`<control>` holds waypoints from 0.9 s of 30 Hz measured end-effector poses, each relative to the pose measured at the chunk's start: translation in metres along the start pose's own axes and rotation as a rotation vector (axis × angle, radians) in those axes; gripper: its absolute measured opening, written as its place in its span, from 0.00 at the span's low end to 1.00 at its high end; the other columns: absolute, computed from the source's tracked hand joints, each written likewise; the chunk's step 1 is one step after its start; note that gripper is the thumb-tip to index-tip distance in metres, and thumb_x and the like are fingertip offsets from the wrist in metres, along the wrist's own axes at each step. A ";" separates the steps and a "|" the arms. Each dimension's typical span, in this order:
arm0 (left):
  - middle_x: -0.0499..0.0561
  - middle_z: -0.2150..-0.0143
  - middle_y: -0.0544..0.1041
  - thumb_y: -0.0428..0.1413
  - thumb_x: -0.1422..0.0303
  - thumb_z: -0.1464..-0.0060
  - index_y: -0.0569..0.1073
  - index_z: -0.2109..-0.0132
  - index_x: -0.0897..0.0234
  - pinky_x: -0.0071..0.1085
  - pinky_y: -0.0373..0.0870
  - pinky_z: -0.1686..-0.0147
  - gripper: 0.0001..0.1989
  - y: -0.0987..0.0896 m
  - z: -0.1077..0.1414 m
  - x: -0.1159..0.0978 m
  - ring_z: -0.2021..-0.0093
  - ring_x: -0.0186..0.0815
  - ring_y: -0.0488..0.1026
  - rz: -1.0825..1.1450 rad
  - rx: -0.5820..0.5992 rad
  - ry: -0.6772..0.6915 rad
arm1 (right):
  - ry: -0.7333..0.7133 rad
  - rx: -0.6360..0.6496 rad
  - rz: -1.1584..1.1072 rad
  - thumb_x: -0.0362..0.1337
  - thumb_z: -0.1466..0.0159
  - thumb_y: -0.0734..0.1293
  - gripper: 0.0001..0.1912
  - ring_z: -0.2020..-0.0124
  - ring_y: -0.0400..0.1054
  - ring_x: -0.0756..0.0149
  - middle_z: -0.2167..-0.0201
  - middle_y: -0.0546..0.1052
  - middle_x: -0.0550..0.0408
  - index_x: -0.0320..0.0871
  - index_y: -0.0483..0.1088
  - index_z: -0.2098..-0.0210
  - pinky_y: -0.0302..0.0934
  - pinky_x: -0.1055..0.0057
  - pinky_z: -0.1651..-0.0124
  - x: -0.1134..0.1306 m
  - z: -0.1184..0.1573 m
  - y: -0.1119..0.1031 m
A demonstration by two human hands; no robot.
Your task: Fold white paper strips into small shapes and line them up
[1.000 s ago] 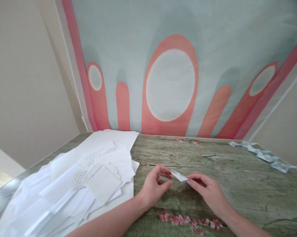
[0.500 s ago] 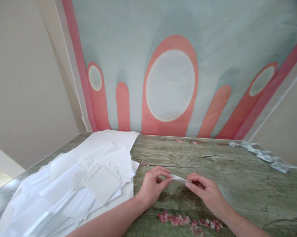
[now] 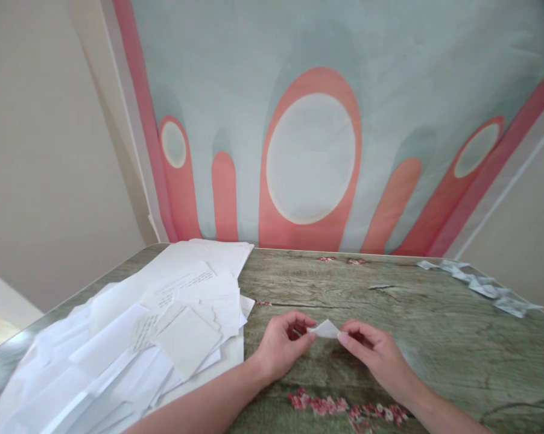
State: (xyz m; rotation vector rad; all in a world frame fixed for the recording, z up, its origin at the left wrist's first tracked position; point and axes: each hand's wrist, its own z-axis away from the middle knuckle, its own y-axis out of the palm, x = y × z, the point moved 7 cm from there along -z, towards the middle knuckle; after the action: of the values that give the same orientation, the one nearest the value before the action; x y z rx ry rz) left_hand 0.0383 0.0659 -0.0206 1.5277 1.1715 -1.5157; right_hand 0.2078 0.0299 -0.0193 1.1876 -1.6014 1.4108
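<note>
A small folded white paper (image 3: 327, 329) is held up above the wood-patterned table, its peak pointing away from me. My left hand (image 3: 284, 342) pinches its left corner between thumb and fingers. On the opposite side, my right hand (image 3: 371, 348) grips the right corner the same way. The paper's face shows as a low triangle between the two hands. To the left of my left hand lies a wide heap of loose white papers (image 3: 113, 337), some with printed text, and a squarish sheet (image 3: 189, 340) on top.
Several small folded paper pieces (image 3: 484, 287) lie in a row along the table's right back edge. The table (image 3: 462, 349) has pink flower prints. Behind it rises a blue-grey panel (image 3: 236, 72) with coral shapes.
The folded paper has turned from a thin, nearly edge-on strip to a triangular face with its peak up. Both hands keep their hold and have shifted only slightly.
</note>
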 end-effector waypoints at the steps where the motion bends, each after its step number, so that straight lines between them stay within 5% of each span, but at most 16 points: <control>1: 0.48 0.74 0.72 0.59 0.68 0.54 0.73 0.65 0.70 0.23 0.60 0.74 0.09 0.000 0.000 0.002 0.75 0.28 0.64 0.004 0.003 -0.012 | 0.014 0.003 0.003 0.48 0.41 0.63 0.16 0.72 0.62 0.67 0.75 0.69 0.57 0.42 0.70 0.73 0.56 0.73 0.69 -0.001 0.000 0.000; 13: 0.49 0.76 0.75 0.64 0.64 0.60 0.77 0.70 0.69 0.25 0.61 0.73 0.12 -0.003 -0.002 0.001 0.75 0.30 0.67 0.247 -0.035 -0.099 | 0.054 -0.059 -0.007 0.48 0.41 0.64 0.14 0.70 0.65 0.65 0.73 0.72 0.56 0.43 0.70 0.68 0.58 0.71 0.66 -0.008 0.005 0.000; 27: 0.49 0.78 0.75 0.65 0.60 0.62 0.78 0.69 0.68 0.27 0.63 0.74 0.15 -0.004 -0.003 0.004 0.77 0.32 0.68 0.224 -0.029 -0.118 | 0.040 -0.146 -0.058 0.45 0.39 0.64 0.11 0.68 0.65 0.66 0.71 0.70 0.57 0.44 0.66 0.64 0.59 0.73 0.64 -0.001 0.013 -0.001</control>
State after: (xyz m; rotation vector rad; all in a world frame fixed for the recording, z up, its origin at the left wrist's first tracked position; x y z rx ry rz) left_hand 0.0358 0.0707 -0.0233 1.4755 0.9183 -1.4120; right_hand 0.2102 0.0170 -0.0223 1.1047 -1.6005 1.2509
